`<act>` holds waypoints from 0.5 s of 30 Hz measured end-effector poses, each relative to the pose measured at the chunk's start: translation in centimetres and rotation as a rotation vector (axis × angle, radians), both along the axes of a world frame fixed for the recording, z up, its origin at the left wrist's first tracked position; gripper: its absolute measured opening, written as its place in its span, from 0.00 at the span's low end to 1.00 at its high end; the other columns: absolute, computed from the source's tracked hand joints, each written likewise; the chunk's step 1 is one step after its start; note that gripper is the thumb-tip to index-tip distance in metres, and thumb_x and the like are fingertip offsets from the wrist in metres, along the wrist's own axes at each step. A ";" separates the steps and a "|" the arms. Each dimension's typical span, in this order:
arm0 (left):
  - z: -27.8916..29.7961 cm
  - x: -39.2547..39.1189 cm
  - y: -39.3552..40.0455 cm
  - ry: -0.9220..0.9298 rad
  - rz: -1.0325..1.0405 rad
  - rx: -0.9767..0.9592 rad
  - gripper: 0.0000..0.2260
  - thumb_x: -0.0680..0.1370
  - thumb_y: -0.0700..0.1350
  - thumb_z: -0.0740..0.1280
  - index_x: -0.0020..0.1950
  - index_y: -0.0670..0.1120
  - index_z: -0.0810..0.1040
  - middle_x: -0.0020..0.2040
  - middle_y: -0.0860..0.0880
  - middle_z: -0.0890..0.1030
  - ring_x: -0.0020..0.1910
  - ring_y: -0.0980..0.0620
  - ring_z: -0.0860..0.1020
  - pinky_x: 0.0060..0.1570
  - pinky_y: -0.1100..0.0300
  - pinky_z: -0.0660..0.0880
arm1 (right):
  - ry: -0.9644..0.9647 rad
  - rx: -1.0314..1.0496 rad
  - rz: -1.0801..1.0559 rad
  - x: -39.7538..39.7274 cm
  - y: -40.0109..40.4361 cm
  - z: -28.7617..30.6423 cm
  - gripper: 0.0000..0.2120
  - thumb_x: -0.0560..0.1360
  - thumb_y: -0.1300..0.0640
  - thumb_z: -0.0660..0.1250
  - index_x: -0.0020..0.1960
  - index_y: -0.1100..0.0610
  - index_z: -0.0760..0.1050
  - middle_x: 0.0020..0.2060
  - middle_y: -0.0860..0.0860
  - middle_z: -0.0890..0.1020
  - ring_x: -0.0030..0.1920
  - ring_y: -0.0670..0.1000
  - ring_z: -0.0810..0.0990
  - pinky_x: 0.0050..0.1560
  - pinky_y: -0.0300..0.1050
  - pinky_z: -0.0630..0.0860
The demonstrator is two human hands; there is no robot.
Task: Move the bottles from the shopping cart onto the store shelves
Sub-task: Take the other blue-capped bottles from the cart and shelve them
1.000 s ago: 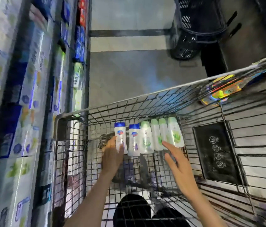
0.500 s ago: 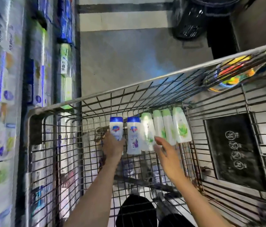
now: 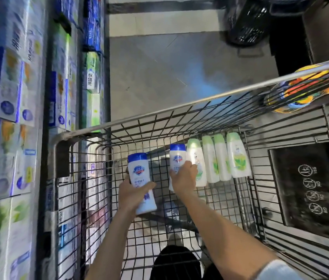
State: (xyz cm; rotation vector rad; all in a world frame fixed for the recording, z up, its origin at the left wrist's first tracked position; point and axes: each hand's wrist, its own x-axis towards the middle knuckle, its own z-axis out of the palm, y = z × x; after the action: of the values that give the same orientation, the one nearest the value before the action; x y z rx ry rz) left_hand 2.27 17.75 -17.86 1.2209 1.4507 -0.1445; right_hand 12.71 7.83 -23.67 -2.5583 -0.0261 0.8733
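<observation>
A wire shopping cart (image 3: 159, 115) fills the lower right of the view. My left hand (image 3: 131, 194) grips a white bottle with a blue cap (image 3: 140, 178), lifted clear of the cart floor. My right hand (image 3: 184, 177) grips a second blue-capped white bottle (image 3: 176, 158) that lies at the left end of a row in the cart. To its right lie several white bottles with green caps (image 3: 222, 158), side by side against the cart's far wall. The store shelves (image 3: 44, 81) stand to the left of the cart.
The shelves hold stacked boxed goods in blue, white and green (image 3: 8, 110). A colourful packet (image 3: 299, 91) lies at the cart's far right corner. A black plastic basket (image 3: 248, 19) stands on the grey floor beyond. My dark shoe (image 3: 175, 261) shows below the cart.
My left hand has lifted its blue-capped bottle up and out of the row, toward me. My right hand moved left from the green-capped bottles and took hold of the second blue-capped bottle.
</observation>
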 end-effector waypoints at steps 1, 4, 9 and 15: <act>0.2 -0.2 0.3 -0.018 -0.003 -0.021 0.09 0.67 0.39 0.76 0.41 0.45 0.77 0.36 0.47 0.82 0.32 0.51 0.79 0.34 0.61 0.76 | -0.030 -0.037 0.018 0.0 0.2 -0.1 0.23 0.76 0.51 0.67 0.63 0.64 0.65 0.58 0.58 0.70 0.56 0.53 0.69 0.52 0.42 0.69; 0.4 -0.6 0.8 -0.079 0.031 -0.071 0.08 0.69 0.38 0.75 0.41 0.45 0.76 0.37 0.46 0.82 0.35 0.49 0.80 0.35 0.59 0.78 | -0.050 -0.157 0.106 -0.1 0.8 -0.4 0.26 0.77 0.45 0.64 0.64 0.63 0.65 0.58 0.57 0.71 0.59 0.53 0.69 0.54 0.40 0.67; 0.6 -1.3 1.1 -0.186 0.092 -0.139 0.08 0.71 0.41 0.74 0.46 0.45 0.77 0.41 0.43 0.82 0.38 0.48 0.80 0.40 0.55 0.79 | 0.007 -0.140 0.036 -0.3 1.8 -0.3 0.28 0.75 0.45 0.67 0.63 0.66 0.66 0.58 0.60 0.71 0.59 0.57 0.70 0.53 0.46 0.71; 1.8 -2.2 0.9 -0.279 0.178 -0.239 0.14 0.67 0.44 0.75 0.49 0.44 0.76 0.41 0.44 0.83 0.37 0.47 0.82 0.37 0.54 0.79 | 0.175 0.127 -0.071 -1.2 1.6 0.5 0.27 0.72 0.57 0.72 0.62 0.64 0.60 0.48 0.59 0.78 0.48 0.60 0.80 0.48 0.58 0.79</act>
State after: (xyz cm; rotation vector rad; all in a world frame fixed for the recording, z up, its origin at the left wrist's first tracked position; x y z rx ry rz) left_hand 0.02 18.68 -16.11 0.8756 1.2501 -0.0234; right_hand 11.49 9.39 -23.20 -2.3435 0.0599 1.0301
